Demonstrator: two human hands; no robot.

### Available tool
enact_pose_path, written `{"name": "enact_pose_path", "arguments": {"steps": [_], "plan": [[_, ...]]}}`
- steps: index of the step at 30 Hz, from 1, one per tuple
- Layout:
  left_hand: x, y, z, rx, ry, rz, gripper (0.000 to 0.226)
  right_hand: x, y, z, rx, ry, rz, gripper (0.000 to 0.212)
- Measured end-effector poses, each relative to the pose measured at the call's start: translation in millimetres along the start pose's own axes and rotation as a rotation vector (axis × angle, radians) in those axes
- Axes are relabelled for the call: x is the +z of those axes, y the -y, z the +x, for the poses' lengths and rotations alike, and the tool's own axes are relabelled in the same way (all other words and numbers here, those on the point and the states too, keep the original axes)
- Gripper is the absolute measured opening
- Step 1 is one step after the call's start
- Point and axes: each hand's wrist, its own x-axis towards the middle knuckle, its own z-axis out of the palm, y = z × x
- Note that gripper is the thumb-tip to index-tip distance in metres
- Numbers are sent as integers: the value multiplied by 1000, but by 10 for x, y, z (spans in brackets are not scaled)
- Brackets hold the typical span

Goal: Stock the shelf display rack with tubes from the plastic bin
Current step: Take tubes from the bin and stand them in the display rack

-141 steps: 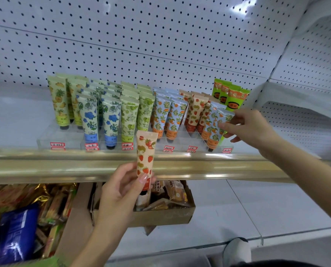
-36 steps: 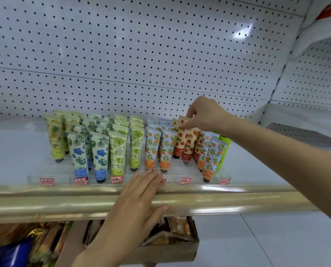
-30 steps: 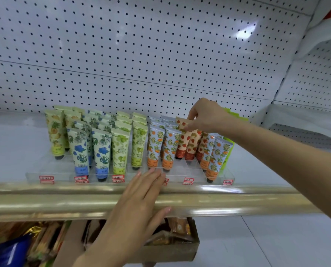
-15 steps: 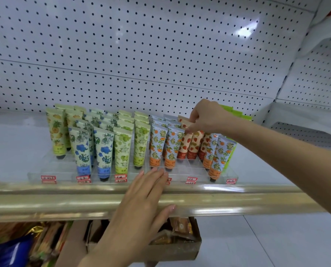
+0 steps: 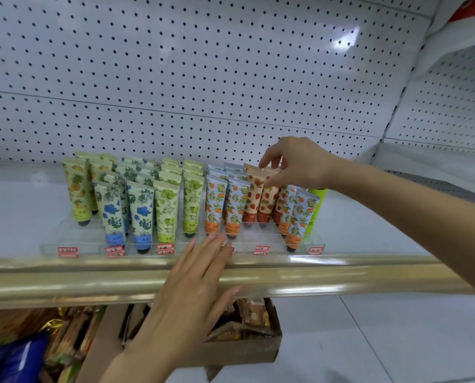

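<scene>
Now right hand (image 5: 300,164) fingers pinch a strawberry tube (image 5: 266,201); left hand (image 5: 192,286) fingers lie spread, holding nothing.

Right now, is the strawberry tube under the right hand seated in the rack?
Seated: strawberry tube stands cap-down in clear rack, right hand pinching its top.

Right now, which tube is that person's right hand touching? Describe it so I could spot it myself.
Start at the clear rack on the white shelf under the pegboard wall. Go right, past the green and orange-patterned rows, to the strawberry tubes. It is the right-hand front one, its top pinched by the right hand; its neighbour stands untouched.
</scene>
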Motion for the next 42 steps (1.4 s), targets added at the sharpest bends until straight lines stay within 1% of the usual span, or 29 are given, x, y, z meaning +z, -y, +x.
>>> {"name": "enact_pose_path", "arguments": {"steps": [5, 7, 9, 11, 15, 18, 19, 21, 23, 26, 29, 31, 33, 36, 38, 40, 42], "plan": [[-140, -81, -107, -13, 42, 82, 65, -12, 35, -483, -191, 20, -264, 56], [-222, -115, -147, 9, 40, 117, 66, 16, 99, -733, -249, 39, -322, 65], [-304, -168, -208, 26, 49, 136, 67, 109, 138, -1010, -292, 51, -319, 71], [-348, -230, -315, 54, 66, 172, 67, 301, 141, -1264, -357, 27, -309, 73], [-201, -285, -739, 88, 183, 178, 64, 1007, 145, -1660, -446, -5, -279, 74], [105, -240, -1175, 120, 303, 177, 62, 1637, 178, -1904, -496, 81, -217, 74], [225, -209, -1337, 119, 354, 167, 62, 1857, 199, -1975, -506, 134, -181, 73], [440, -132, -1643, 88, 465, 156, 63, 2302, 271, -2122, -504, 309, -91, 75], [625, -42, -1924, 7, 590, 141, 66, 2775, 363, -2292, -469, 522, -52, 74], [845, 97, -2293, -177, 725, 121, 72, 3488, 464, -2557, -281, 830, 38, 70], [1032, 201, -2647, -394, 804, 53, 76, 4098, 537, -2844, -36, 1034, 166, 72], [1106, 204, -2812, -529, 851, 17, 79, 4400, 579, -3024, 84, 1140, 198, 74], [1163, 224, -2962, -667, 903, -28, 79, 4598, 613, -3131, 171, 1183, 246, 76], [1280, 303, -3146, -775, 925, -93, 84, 4768, 653, -3190, 273, 1173, 367, 76], [1361, 315, -3204, -801, 928, -152, 84, 4848, 662, -3212, 284, 1164, 394, 78], [1437, 287, -3235, -788, 949, -179, 89, 4929, 658, -3197, 270, 1175, 388, 83], [1519, 247, -3261, -799, 918, -180, 94, 5014, 642, -3132, 274, 1178, 388, 90]]}}
